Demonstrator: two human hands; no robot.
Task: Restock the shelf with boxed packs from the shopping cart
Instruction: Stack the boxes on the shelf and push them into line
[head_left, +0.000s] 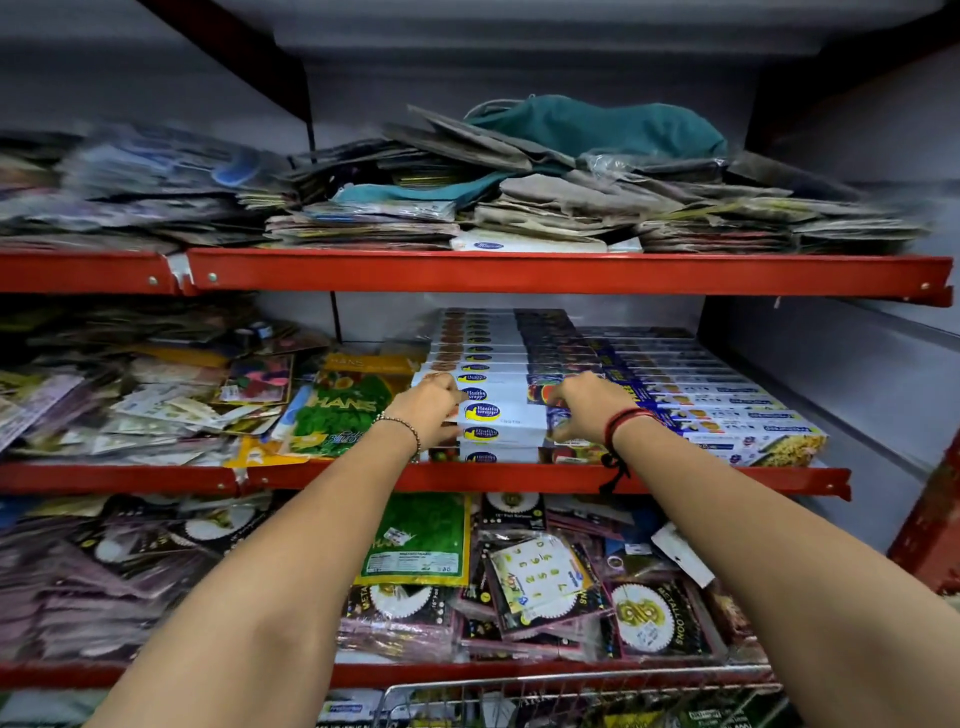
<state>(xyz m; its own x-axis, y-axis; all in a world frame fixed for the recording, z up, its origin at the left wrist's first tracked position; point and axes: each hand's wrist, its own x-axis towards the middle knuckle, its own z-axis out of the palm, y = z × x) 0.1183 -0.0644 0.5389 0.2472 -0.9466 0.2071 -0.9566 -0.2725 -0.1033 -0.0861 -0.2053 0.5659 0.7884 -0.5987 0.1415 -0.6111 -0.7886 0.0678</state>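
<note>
Head view: both hands (506, 410) grip one white boxed pack (503, 415).

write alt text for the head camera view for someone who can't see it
Two bare arms reach to the middle red shelf, the left hand and right hand on either end of white boxed packs stacked at its front. Blue boxes sit to the right, loose packets to the left, and a wire cart rim shows below.

1. Head-worn, wide-angle, facing forward and slightly down at the red middle shelf (519, 475).
2. Close: forearms reach in from below, cart rim (571, 683) at bottom edge.
</note>
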